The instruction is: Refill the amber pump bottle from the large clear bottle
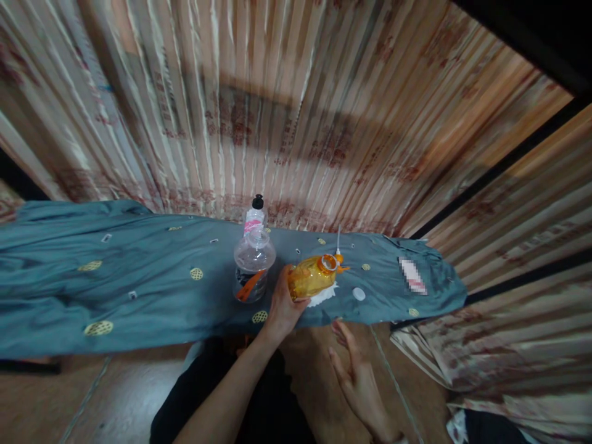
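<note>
My left hand [283, 306] is wrapped round an amber see-through bottle [308, 279], which is tilted with its uncapped mouth to the right. Below the table's front edge, my right hand [351, 370] holds nothing, its thumb and fingers apart. Behind the amber bottle lies an orange spray pump head [340, 259] with a pale tube. Under the bottle is a piece of white tissue [324, 296], partly hidden. A small white disc [359, 293] lies to the right of it. Left of my left hand stands a large clear plastic bottle [252, 280] with a funnel-like top.
A white bottle [254, 221] with a black cap stands behind the clear one. The narrow table has a teal cloth [152, 277]. A blurred white and red packet [413, 275] lies at the right. A pleated curtain [277, 111] hangs behind, with dark frame bars [504, 166] at right.
</note>
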Action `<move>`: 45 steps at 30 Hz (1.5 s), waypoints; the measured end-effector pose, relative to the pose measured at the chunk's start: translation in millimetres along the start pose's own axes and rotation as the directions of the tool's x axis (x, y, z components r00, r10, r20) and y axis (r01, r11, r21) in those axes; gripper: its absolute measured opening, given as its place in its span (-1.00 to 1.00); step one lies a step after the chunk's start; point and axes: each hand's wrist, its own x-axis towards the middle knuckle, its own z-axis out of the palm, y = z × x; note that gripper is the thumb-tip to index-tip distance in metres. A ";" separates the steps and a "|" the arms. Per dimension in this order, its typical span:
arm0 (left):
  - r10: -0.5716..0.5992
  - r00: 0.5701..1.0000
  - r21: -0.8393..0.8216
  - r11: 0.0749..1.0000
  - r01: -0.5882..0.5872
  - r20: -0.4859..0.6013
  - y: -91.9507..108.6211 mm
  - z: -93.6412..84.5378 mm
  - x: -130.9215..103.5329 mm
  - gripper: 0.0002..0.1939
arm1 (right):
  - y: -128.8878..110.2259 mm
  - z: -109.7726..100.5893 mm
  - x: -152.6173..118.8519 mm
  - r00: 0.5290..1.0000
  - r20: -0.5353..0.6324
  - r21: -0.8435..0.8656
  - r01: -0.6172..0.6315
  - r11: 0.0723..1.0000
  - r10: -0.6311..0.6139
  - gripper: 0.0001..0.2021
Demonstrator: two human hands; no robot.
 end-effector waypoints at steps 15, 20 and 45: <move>0.103 0.975 -0.036 0.995 -0.098 0.195 33.5 -31.9 -29.0 -0.28 | -68.7 0.3 70.1 0.995 0.086 0.485 -0.093 0.869 0.058 -0.06; 0.126 0.976 -0.049 0.992 -0.119 0.179 43.4 -48.4 -32.7 -0.26 | -100.0 4.7 82.4 0.988 0.127 0.615 -0.149 0.774 0.089 -0.27; -0.121 0.883 -0.253 0.967 0.002 -0.454 40.6 -150.0 -13.3 -0.16 | -122.5 140.7 146.6 0.967 0.252 0.455 -0.077 0.887 -0.045 -0.12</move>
